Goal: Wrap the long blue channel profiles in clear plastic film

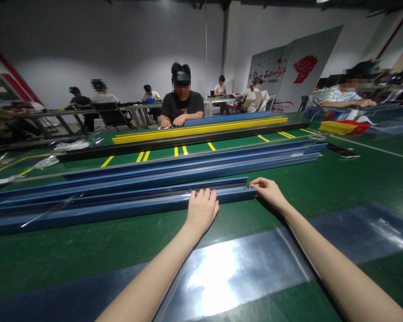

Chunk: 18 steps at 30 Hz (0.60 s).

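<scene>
A long blue channel-shaped profile lies across the green table, running off the left edge of the view. My left hand has its fingers hooked over the near wall close to the right end. At that end my right hand is closed in a pinch, with thumb and forefinger against the tip of the channel. Something tiny may sit between those fingertips, too small to name. Just behind lie more blue profiles, roughly parallel to the first. A clear strip slants across the channel on the left.
Transparent sheets cover the near table. Farther back are a black profile, a yellow profile and a phone. A yellow tray stands at the right. Across the table sits a co-worker; others are around.
</scene>
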Each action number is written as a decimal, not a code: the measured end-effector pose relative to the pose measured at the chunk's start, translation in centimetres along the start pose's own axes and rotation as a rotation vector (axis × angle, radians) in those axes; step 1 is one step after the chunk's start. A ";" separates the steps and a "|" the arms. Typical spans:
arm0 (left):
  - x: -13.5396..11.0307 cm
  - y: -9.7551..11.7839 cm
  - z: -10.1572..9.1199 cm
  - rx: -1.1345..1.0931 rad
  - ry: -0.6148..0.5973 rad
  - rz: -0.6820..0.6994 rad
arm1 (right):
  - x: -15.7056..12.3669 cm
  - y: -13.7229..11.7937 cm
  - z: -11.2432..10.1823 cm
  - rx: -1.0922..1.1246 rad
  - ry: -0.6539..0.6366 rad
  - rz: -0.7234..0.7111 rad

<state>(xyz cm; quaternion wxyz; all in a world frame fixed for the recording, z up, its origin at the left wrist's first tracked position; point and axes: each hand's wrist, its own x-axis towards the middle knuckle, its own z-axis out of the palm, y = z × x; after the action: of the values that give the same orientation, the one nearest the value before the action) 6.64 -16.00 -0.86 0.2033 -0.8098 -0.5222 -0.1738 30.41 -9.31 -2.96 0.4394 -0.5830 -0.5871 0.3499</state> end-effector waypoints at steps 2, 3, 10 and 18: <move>0.0 0.0 -0.1 0.001 -0.004 0.001 | 0.0 0.0 0.0 -0.001 0.000 0.002; 0.0 0.0 -0.1 0.001 -0.006 0.002 | 0.0 0.0 0.0 -0.001 0.000 0.001; 0.0 0.1 -0.1 0.003 -0.014 -0.002 | 0.1 0.2 0.0 0.001 0.005 -0.017; 0.0 0.0 0.0 0.000 -0.013 -0.001 | 0.1 0.1 0.1 -0.003 0.006 -0.021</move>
<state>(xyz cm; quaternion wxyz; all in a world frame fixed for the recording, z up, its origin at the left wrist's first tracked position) 6.68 -15.97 -0.85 0.2001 -0.8106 -0.5239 -0.1686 30.40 -9.20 -3.10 0.4438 -0.5783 -0.5925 0.3427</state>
